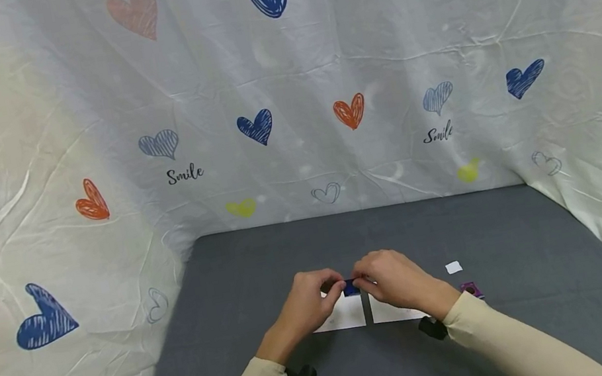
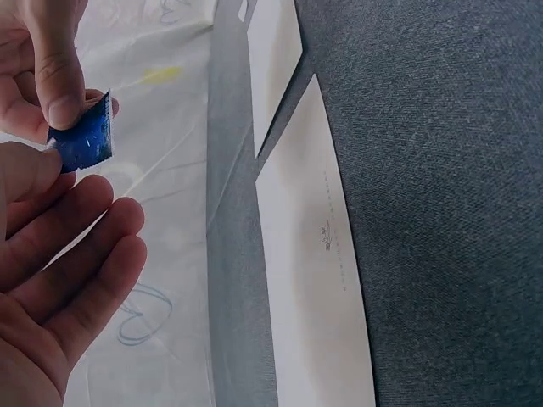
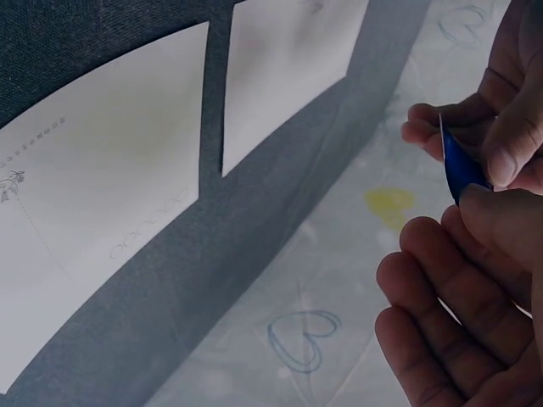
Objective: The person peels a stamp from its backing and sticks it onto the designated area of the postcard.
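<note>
Left-hand grip: thumb and finger pinching one edge of blue packet, remaining fingers loose. Right-hand grip: pinching packet's opposite side. Blue packet held raised above grey bench. Below packet, nearer person: left white card and right white card, side by side, narrow gap between. Right of packet: small white piece, and purple item nearer person. Beyond packet: hanging heart-printed sheet.

Free passage over gray table left of hands (curtain beyond), white square, purple packet obstructing right
</note>
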`<control>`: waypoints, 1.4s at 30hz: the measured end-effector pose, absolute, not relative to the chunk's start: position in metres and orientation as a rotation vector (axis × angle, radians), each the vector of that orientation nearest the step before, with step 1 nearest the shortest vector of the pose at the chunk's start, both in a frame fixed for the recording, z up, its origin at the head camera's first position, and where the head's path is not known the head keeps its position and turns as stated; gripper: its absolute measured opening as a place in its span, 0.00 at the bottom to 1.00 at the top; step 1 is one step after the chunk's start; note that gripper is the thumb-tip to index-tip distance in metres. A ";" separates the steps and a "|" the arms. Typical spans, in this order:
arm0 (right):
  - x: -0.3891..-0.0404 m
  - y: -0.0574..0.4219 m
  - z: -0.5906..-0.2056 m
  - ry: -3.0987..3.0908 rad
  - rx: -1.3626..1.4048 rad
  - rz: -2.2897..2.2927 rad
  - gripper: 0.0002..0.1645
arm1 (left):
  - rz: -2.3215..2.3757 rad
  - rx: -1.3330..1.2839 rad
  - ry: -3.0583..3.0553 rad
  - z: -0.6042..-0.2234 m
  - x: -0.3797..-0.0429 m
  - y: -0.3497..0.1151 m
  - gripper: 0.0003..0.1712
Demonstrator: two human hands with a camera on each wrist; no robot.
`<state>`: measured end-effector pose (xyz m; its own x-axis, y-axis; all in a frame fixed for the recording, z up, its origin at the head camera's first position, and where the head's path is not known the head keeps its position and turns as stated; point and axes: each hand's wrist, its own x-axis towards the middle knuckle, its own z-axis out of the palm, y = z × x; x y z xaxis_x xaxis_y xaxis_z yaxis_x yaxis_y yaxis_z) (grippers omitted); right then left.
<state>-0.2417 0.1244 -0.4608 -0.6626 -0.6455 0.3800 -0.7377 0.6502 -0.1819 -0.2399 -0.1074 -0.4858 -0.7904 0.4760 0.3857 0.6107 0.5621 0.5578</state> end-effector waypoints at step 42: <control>-0.284 0.115 -0.502 -2.901 1.040 0.704 0.06 | -0.801 -0.643 -2.820 -0.521 -0.262 -0.088 0.03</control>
<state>-0.2841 0.1151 -0.5023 -0.7833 -0.6082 0.1285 -0.5994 0.6843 -0.4153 -0.2625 -0.0883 -0.5212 -0.8990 0.3630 0.2452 0.4377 0.7669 0.4694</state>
